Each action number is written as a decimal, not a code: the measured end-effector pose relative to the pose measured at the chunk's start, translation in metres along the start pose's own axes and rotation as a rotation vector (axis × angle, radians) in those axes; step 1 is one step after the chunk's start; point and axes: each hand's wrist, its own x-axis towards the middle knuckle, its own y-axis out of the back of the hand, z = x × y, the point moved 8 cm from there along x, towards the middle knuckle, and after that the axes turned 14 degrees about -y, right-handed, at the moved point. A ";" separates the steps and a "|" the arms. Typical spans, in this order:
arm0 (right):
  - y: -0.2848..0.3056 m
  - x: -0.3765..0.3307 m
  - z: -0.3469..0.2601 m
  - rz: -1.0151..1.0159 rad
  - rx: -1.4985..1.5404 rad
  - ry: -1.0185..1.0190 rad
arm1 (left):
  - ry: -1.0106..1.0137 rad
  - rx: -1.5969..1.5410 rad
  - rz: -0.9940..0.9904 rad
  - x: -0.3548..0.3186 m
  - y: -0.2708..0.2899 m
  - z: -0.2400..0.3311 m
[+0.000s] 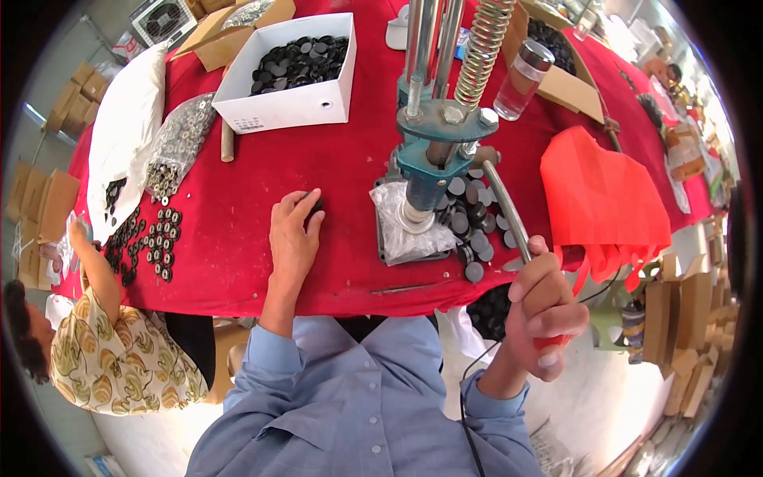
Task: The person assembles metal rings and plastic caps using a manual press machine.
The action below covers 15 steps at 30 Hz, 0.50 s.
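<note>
My right hand point(543, 298) was wrapped tight round the red grip of the press lever point(502, 208), whose long axis ran up and away from me, leftward, to the hand press point(433, 151). My left hand point(292, 234) lay flat on the red table point(262, 167), fingers together, fingertips touching a dark disc point(315, 205). That disc sat left of the press base, nearer my left hand.

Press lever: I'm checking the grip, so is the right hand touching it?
Touching. The head view shows the right hand wrapped around the press lever at its lower end.
</note>
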 end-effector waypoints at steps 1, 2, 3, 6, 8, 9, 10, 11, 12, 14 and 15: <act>-0.002 0.000 -0.001 -0.004 0.003 0.008 | -0.002 0.004 0.008 -0.001 0.001 -0.001; -0.001 -0.001 -0.001 0.035 0.013 0.014 | -0.011 -0.043 0.043 -0.003 0.001 -0.002; 0.001 0.000 -0.002 0.073 0.024 0.020 | -0.020 -0.090 0.079 -0.004 0.002 -0.004; 0.005 0.002 -0.005 0.025 0.006 0.012 | 0.061 -0.226 0.112 0.000 0.000 0.002; 0.007 0.012 -0.009 -0.038 -0.010 0.008 | 0.149 -0.340 0.080 0.004 -0.002 0.024; 0.002 0.019 -0.012 -0.102 -0.023 -0.007 | 0.133 -0.430 0.111 0.006 -0.006 0.036; -0.001 0.029 -0.017 -0.136 -0.006 -0.001 | 0.121 -0.462 0.087 0.009 -0.008 0.051; -0.002 0.039 -0.022 -0.137 -0.007 0.002 | 0.108 -0.491 0.067 0.014 -0.010 0.064; -0.003 0.049 -0.024 -0.122 0.018 -0.031 | 0.094 -0.491 0.054 0.017 -0.015 0.074; -0.003 0.074 -0.026 -0.143 0.022 -0.048 | 0.085 -0.515 0.002 0.023 -0.027 0.089; -0.001 0.088 -0.027 -0.140 0.018 -0.046 | 0.081 -0.518 0.001 0.026 -0.033 0.093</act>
